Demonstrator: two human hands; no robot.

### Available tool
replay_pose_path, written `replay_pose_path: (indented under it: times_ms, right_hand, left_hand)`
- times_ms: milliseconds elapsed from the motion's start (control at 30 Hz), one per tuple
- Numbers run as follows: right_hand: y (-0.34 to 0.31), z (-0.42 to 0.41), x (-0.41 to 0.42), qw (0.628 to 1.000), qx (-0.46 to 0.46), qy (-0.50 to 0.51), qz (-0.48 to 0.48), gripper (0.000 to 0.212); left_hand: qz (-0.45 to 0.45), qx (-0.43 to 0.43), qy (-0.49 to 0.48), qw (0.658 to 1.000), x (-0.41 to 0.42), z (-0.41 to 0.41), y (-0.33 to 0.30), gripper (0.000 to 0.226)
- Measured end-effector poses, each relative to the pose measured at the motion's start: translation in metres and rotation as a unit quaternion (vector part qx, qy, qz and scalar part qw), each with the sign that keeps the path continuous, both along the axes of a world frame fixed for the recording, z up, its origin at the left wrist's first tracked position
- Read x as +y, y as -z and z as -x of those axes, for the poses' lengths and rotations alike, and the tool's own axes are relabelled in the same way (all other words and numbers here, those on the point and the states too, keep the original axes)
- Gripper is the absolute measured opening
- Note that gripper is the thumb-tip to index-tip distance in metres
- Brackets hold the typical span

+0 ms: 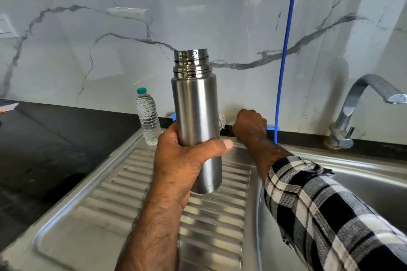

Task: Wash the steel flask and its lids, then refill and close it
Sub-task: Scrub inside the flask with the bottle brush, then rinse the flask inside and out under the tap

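Note:
The steel flask (pixel 196 114) stands upright in the air above the ribbed drainboard (pixel 211 215), its threaded mouth uncovered. My left hand (pixel 182 156) grips its lower body, thumb across the front. My right hand (pixel 251 125) reaches to the back ledge behind the flask and closes around a bottle brush with white bristles (pixel 222 121) and a blue handle end (pixel 272 127). No lids are visible.
A plastic water bottle (pixel 148 116) with a teal cap stands at the drainboard's back left corner. The sink basin (pixel 374 191) lies to the right under a steel tap (pixel 361 103). A blue tube (pixel 286 50) hangs down the marble wall. Black countertop (pixel 50 149) spreads left.

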State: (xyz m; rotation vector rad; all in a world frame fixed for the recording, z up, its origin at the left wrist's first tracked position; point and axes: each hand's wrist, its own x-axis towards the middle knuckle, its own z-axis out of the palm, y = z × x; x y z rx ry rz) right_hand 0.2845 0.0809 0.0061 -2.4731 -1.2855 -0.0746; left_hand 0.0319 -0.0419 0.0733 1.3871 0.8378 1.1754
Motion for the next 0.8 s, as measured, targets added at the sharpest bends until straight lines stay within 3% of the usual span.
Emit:
replay_pose_path:
  times_ms: [300,500,567,633,667,700,800]
  right_hand:
    - [-0.006,0.009,-0.005,0.998,-0.056,-0.003,-0.019,0.032]
    - [-0.043,0.040,-0.034,0.982,0.033,-0.069,-0.170,0.031]
    - [-0.071,0.050,-0.062,0.939,0.174,-0.097,-0.279,0.018]
    - [-0.105,0.060,-0.107,0.832,0.381,-0.146,-0.376,0.014]
    - [-0.118,0.061,-0.133,0.790,0.431,-0.173,-0.401,0.014]
    - [-0.130,0.061,-0.161,0.775,0.440,-0.200,-0.407,0.019]
    - [-0.146,0.060,-0.237,0.800,0.397,-0.283,-0.350,0.041]
  left_hand:
    - [0.002,0.007,0.004,1.000,0.002,0.000,0.003,0.053]
    - [-0.009,0.007,0.016,1.000,-0.002,-0.002,0.007,0.056]
    - [-0.012,0.012,0.022,1.000,-0.006,-0.004,0.007,0.058]
    - [-0.013,0.022,0.026,0.999,-0.012,-0.007,0.009,0.059]
    - [-0.013,0.029,0.029,0.999,-0.015,-0.010,0.011,0.061]
    - [-0.012,0.036,0.035,0.999,-0.022,-0.013,0.012,0.064]
    - [-0.009,0.060,0.053,0.997,-0.042,-0.026,0.018,0.066]
